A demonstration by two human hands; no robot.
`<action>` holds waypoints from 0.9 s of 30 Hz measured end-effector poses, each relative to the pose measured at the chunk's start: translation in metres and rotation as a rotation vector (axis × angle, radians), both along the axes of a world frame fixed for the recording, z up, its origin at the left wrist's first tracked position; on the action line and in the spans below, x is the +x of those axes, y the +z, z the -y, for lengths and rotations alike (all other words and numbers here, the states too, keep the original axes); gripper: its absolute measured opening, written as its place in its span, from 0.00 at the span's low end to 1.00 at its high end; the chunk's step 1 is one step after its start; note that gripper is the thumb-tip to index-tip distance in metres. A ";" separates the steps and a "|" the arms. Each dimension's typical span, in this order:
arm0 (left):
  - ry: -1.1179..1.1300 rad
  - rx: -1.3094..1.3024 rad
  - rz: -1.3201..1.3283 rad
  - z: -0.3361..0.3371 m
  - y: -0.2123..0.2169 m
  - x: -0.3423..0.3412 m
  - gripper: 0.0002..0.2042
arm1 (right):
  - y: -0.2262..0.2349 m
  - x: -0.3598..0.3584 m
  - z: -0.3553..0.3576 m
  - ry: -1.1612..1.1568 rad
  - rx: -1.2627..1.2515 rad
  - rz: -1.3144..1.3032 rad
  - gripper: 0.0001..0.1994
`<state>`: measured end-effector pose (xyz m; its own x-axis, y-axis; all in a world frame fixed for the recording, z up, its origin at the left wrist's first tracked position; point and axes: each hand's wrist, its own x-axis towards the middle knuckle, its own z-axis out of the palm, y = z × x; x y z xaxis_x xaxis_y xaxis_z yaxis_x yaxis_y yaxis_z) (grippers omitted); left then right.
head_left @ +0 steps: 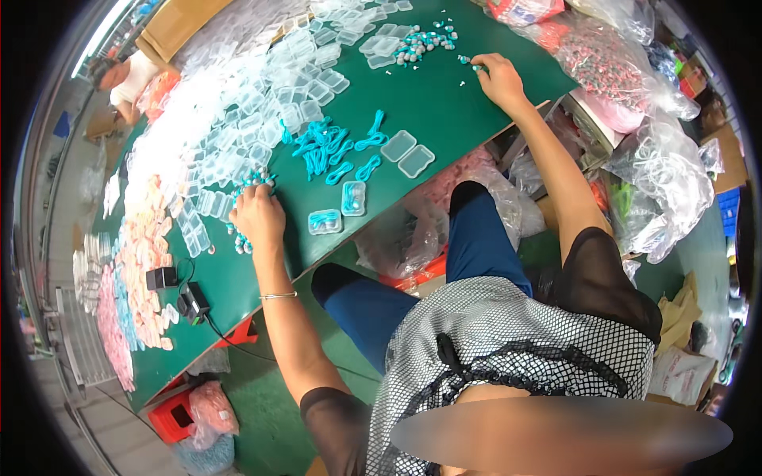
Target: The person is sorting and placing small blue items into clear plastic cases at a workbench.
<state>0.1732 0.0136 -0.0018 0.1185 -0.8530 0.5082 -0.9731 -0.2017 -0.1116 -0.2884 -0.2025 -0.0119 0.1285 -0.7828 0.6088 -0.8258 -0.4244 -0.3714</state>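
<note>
My left hand rests with bent, gathered fingers on a pile of small turquoise-and-grey plugs, which look like earplugs. What its fingertips hold is hidden. Farther right, my right hand pinches a small turquoise-and-grey plug at the thumb and forefinger. Another such plug lies just beyond those fingertips. Between my hands are bundled turquoise cords and an opened clear plastic case. Two closed clear cases, one upright and one lying crosswise, contain turquoise cord near the front edge.
A heap of clear cases covers the table's far left. More plugs lie at the back, beside clear cases. Black adapters with a cable sit at the left. Plastic bags crowd the right side. Another person is at the far left.
</note>
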 end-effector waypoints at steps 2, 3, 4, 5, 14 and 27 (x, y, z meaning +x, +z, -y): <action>0.027 0.074 -0.007 0.005 0.004 0.004 0.07 | -0.002 -0.011 0.015 -0.010 0.043 -0.065 0.10; 0.033 0.096 0.019 0.006 0.005 0.006 0.07 | -0.003 -0.015 0.021 -0.012 0.091 -0.127 0.11; 0.044 0.123 0.048 0.006 0.004 0.008 0.07 | -0.007 -0.016 0.026 -0.009 0.091 -0.124 0.11; 0.047 0.125 0.052 0.007 0.001 0.008 0.07 | -0.011 -0.017 0.030 0.040 0.074 -0.144 0.10; -0.358 0.025 -1.151 -0.007 0.023 -0.052 0.07 | 0.007 -0.022 0.011 0.155 0.161 -0.213 0.09; -0.670 0.128 -1.034 0.030 0.001 -0.191 0.08 | 0.019 0.084 -0.131 0.699 0.097 -0.008 0.08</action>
<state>-0.0182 -0.0162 -0.0003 -0.0641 -0.9367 0.3443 -0.5229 0.3254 0.7878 -0.2044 -0.0717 0.0074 0.6255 -0.5657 0.5373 -0.3746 -0.8219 -0.4292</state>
